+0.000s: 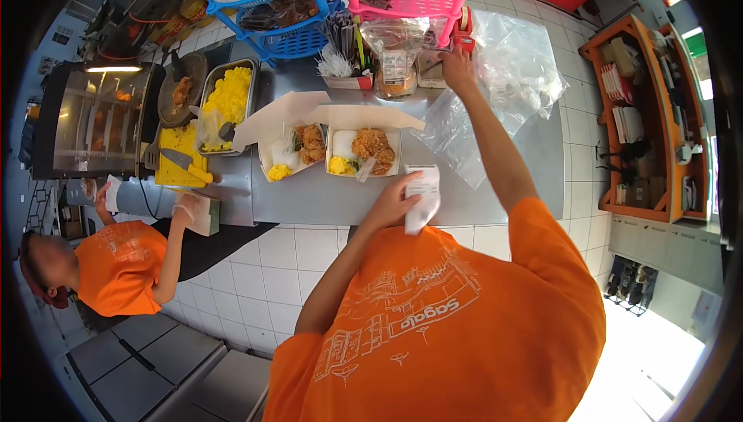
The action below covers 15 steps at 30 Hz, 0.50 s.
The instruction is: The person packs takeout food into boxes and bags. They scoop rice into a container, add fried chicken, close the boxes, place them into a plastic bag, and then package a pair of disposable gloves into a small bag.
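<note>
My left hand (397,202) holds a printed paper slip (424,194) upright in front of my shirt, over the front edge of the steel table (325,204). My right arm reaches across the table. My right hand (460,69) is at the red tape dispenser (464,40), beside a small clear-lidded container (430,71); whether its fingers grip the dispenser is unclear. Two open cardboard meal boxes stand before me. The left box (268,161) and the right box (364,173) each hold rice, fried chicken (371,143) and scrambled egg (342,165), with small clear packets.
Clear plastic bags (511,68) lie at right. A pouch (396,62), a blue rack (284,39) and a pink rack (406,1) line the back. At left are an egg tray (254,82), a knife (187,165) and a co-worker (125,259) holding paper and a box.
</note>
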{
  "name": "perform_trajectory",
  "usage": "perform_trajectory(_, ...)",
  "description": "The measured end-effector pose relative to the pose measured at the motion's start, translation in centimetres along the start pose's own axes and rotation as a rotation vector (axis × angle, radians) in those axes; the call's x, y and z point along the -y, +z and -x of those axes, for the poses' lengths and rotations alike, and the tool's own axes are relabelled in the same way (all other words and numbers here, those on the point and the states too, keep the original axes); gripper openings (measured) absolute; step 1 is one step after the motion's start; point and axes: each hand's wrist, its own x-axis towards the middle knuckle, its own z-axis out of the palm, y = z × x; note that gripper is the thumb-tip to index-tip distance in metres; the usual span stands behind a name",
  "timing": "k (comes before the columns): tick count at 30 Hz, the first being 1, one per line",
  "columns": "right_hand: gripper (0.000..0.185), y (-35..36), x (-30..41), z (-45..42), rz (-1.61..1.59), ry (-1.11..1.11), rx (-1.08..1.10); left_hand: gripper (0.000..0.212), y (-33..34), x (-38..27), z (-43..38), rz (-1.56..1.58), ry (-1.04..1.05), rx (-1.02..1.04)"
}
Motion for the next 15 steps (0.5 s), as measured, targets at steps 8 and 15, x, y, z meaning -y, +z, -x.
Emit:
perform_trajectory(8, 0.015, -5.4, -0.3, 3.7, -0.226, -0.135, 0.055, 0.067, 3.7, 3.9, -5.7, -0.872, 0.175, -0.203)
perform_trajectory(15, 0.022, -2.9, -1.4, 16.1, -0.690, 0.398, -0.063, 0.065, 3.8, 1.0, -6.4, -0.991, 0.133, -0.287)
